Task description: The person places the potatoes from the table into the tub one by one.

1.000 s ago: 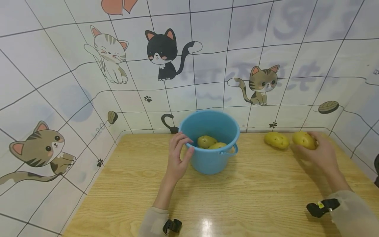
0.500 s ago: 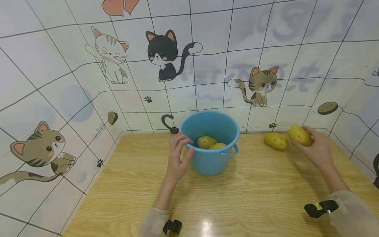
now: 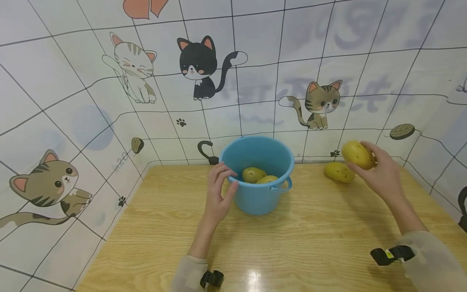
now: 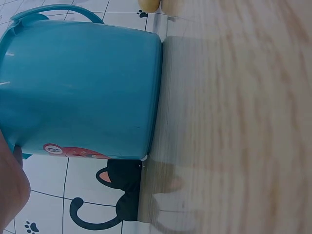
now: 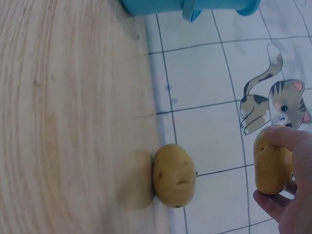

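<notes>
My right hand (image 3: 383,174) grips a yellow potato (image 3: 354,154) between fingers and thumb, raised above the table. In the right wrist view the held potato (image 5: 268,165) is in front of the wall, clear of the table. Another potato (image 3: 338,172) lies on the table just below and to its left. A blue bucket (image 3: 257,200) stands upright near the back wall with potatoes (image 3: 254,175) inside. At its left rim, my left hand (image 3: 219,196) holds on, fingers curled over the edge and thumb at the front.
The wooden table (image 3: 288,251) ends at a tiled wall (image 3: 255,89) with cartoon cats. The bucket's handle (image 3: 283,186) hangs at its right front. A black object (image 3: 463,209) shows at the far right edge.
My right hand has lifted its potato off the table and moved up and to the left, past the potato left lying. The left hand and the bucket have stayed in place.
</notes>
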The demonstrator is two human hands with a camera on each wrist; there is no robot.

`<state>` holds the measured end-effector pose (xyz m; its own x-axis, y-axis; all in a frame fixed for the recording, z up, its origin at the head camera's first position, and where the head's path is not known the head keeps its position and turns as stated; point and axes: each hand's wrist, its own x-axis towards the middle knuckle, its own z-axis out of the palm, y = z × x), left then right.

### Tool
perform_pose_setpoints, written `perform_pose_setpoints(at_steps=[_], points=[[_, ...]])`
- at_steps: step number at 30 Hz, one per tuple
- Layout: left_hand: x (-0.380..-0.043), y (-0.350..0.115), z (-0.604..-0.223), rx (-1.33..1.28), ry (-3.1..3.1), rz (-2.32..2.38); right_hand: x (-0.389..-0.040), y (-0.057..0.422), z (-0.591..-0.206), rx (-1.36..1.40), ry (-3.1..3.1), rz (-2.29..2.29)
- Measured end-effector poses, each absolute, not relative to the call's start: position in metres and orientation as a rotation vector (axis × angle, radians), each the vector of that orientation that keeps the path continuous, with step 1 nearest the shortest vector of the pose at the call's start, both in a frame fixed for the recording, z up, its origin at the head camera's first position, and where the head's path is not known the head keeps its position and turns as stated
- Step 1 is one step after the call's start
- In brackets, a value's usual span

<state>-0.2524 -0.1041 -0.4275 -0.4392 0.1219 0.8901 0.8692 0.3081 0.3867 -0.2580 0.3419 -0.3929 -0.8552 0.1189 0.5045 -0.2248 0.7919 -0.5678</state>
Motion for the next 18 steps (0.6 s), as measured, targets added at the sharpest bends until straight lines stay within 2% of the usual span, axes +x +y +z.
perform_pose_setpoints(at_steps=[18], points=[[-0.252, -0.104, -0.429, -0.869, -1.806, -1.190, -0.247, 0.294, -0.351, 0.233, -2.368, 0.932]])
